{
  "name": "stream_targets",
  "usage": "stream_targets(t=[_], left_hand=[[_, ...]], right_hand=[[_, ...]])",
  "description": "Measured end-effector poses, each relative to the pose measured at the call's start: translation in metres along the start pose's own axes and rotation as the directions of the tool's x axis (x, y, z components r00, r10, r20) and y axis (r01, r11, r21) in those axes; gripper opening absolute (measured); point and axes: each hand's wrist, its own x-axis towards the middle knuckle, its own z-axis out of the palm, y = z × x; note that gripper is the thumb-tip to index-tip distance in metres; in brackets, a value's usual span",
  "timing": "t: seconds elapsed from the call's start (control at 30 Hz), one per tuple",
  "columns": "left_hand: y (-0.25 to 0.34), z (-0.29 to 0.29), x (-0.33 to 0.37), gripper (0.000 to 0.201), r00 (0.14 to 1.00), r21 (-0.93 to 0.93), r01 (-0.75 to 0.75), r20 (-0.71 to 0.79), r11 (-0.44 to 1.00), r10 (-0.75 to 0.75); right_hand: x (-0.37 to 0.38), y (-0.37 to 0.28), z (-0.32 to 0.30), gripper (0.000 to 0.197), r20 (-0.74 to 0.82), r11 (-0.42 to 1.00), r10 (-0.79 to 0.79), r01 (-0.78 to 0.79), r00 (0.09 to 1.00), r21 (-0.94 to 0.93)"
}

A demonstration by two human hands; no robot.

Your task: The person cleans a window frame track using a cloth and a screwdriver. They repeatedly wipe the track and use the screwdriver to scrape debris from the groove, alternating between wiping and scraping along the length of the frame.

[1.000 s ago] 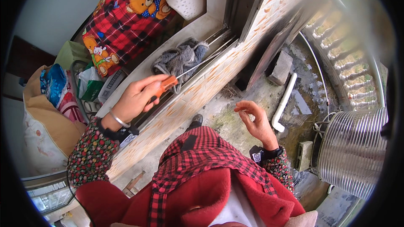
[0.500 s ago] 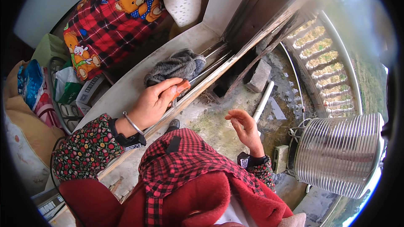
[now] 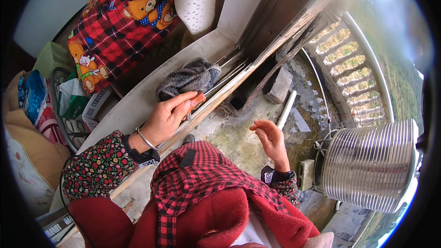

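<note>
My left hand [image 3: 163,118] is closed, pinching a small reddish-orange block [image 3: 197,98] between thumb and fingers over the window track. What the block is made of I cannot make out. Just beyond those fingers a dark grey crumpled cloth [image 3: 189,78] lies on the window sill [image 3: 133,98], close to the metal rails [image 3: 225,79]. Off to the right, my right hand [image 3: 272,141] hovers above the concrete floor, palm turned inward, fingers bent but apart from the thumb. Nothing is in it.
A weathered wooden frame edge [image 3: 257,66] runs diagonally past my left hand. Outside are a grey block [image 3: 279,86], a white pipe [image 3: 286,109], a ribbed metal drum [image 3: 370,167] and a balustrade [image 3: 353,69]. Indoors hangs a red plaid bear-print cloth [image 3: 124,27].
The view has shifted slightly. My left hand still pinches the block, its fingers tilted a little differently so more of the block shows. My right hand hardly differs.
</note>
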Motion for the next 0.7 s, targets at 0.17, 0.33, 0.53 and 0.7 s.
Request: stream_targets(t=[0.17, 0.33, 0.53, 0.7], left_hand=[[0.006, -0.002, -0.015, 0.034, 0.998, 0.072, 0.056, -0.043, 0.996, -0.053], [0.018, -0.007, -0.033, 0.036, 0.950, 0.555, -0.286, 0.061, 0.781, 0.305], [0.035, -0.020, -0.024, 0.039, 0.808, 0.810, -0.513, 0.341, 0.286, 0.481], [0.053, -0.037, -0.037, 0.044, 0.906, 0.738, -0.381, 0.176, 0.556, 0.386]], right_hand=[[0.001, 0.002, -0.001, 0.022, 0.000, 1.000, -0.006, 0.006, 1.000, 0.014], [0.004, 0.006, 0.001, 0.021, 0.005, 1.000, -0.002, 0.002, 1.000, 0.023], [0.008, 0.005, 0.002, 0.022, 0.034, 0.999, -0.004, 0.003, 0.999, 0.039], [0.010, 0.002, -0.001, 0.022, 0.047, 0.998, 0.026, -0.028, 0.999, 0.055]])
